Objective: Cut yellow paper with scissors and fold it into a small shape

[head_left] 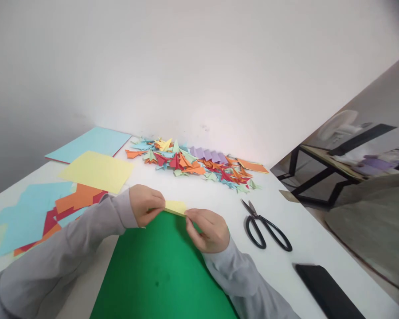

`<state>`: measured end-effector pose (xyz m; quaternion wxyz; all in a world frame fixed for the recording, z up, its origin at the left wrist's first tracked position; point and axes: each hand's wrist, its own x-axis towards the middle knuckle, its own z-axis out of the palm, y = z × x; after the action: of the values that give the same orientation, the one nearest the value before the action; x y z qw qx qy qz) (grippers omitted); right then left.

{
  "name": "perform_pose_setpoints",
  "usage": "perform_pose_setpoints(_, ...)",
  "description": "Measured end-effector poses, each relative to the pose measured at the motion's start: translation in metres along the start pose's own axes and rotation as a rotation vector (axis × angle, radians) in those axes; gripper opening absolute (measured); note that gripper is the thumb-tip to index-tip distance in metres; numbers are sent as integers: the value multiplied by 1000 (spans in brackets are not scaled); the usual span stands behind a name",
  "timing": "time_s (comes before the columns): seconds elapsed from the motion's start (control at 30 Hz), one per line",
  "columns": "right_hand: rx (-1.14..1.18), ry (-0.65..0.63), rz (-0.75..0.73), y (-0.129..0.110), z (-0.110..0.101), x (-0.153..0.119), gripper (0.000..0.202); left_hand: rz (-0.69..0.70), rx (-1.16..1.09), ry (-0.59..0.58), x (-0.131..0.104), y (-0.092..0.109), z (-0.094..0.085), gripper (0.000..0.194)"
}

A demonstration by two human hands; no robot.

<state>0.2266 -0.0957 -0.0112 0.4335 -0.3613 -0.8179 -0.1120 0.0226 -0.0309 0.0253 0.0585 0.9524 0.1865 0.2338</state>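
A small piece of yellow paper [176, 207] is stretched between my two hands, with a narrow folded strip along its near edge. My left hand [146, 205] pinches its left end. At the right end, the thumb and fingers of my right hand [209, 229] are closed on it. Both hands are over the far end of a green sheet [162, 270] lying on the white table [266, 279]. The fingers cover both ends of the paper.
Black-handled scissors [259, 226] and a black flat object [326, 290] lie to the right. Colourful folded paper pieces [186, 161] are heaped along the wall. Yellow sheets [98, 170], blue sheets [89, 144] and orange offcuts [75, 198] lie at left.
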Motion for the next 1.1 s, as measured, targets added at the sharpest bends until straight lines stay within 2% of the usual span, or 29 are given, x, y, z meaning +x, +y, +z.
perform_pose_setpoints(0.07, 44, 17, 48, 2, -2, 0, 17, 32, -207, 36, -6, -9, -4, 23)
perform_pose_setpoints(0.17, 69, 65, 164, 8, -7, -2, 14, -33, -368, 113, -11, -19, -12, 22)
perform_pose_setpoints(0.3, 207, 180, 610, 16, -10, -4, 9, -255, -504, 217, -15, -27, -21, 18)
perform_pose_setpoints(0.4, 588, 211, 880, 14, -9, -2, 15, -403, -752, 197, -15, -24, -20, 16)
perform_pose_setpoints(0.5, 935, 118, 978, 3, -6, 2, 29, -527, -1011, 138, -13, -12, -10, 16)
perform_pose_setpoints(0.57, 1047, 71, 1068, -6, -5, 5, 35, -609, -1098, 85, -11, -3, 1, 17)
perform_pose_setpoints(0.63, 1018, 6, 1194, -14, -4, 7, 29, -659, -1120, 20, -10, 3, 13, 18)
perform_pose_setpoints(0.73, 975, -66, 1289, -16, -3, 7, 22, -642, -1095, -21, -11, 5, 30, 19)
perform_pose_setpoints(0.83, 968, -65, 1338, -11, -2, 4, 22, -643, -1067, -57, -12, 2, 36, 18)
perform_pose_setpoints(0.93, 941, -28, 1346, -3, -1, 1, 22, -678, -1085, -54, -12, -4, 30, 14)
perform_pose_setpoints(1.03, 895, 20, 1356, 7, -3, -1, 22, -796, -1178, -110, -11, -9, 17, 13)
perform_pose_setpoints(1.1, 882, 75, 1383, 15, -5, -1, 23, -809, -1211, -100, -11, -14, 9, 11)
